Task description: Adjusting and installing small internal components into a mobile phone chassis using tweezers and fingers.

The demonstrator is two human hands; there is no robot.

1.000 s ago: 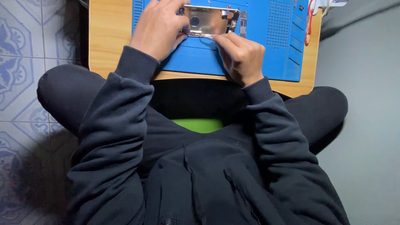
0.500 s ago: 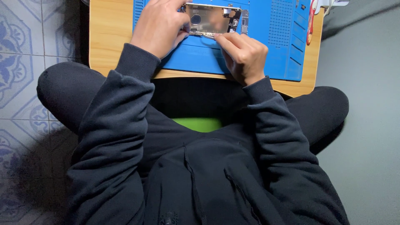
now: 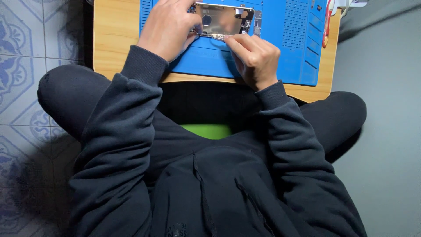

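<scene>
The person sits cross-legged on the floor in a dark hooded top, bent over a low wooden tabletop point(image 3: 114, 44) pulled in close above the knees. A blue work mat point(image 3: 289, 39) covers most of it, ridged and divided into small trays along its right side. On the mat, near the far edge, lies an opened phone body point(image 3: 223, 19), a silvery metal shell with a round camera hole showing and small parts along its right end.

The left hand point(image 3: 169, 28) rests over the left end of the phone body, fingers curled down onto it; its grip is closed on that end, pinning the shell to the mat. The right hand point(image 3: 254, 55) sits just below the phone's near edge, knuckles up, its forefinger and thumb pinched narrow on a thin metal tool point(image 3: 217, 37) whose tip touches the lower rim of the shell. The tool is too slim and too hidden by the fingers to say what kind it is.

A red-handled tool point(image 3: 326, 24) lies at the right edge of the mat, well apart from both hands. Patterned tiles point(image 3: 26, 66) cover the floor on the left, and a patch of green point(image 3: 208, 130) shows between the legs.
</scene>
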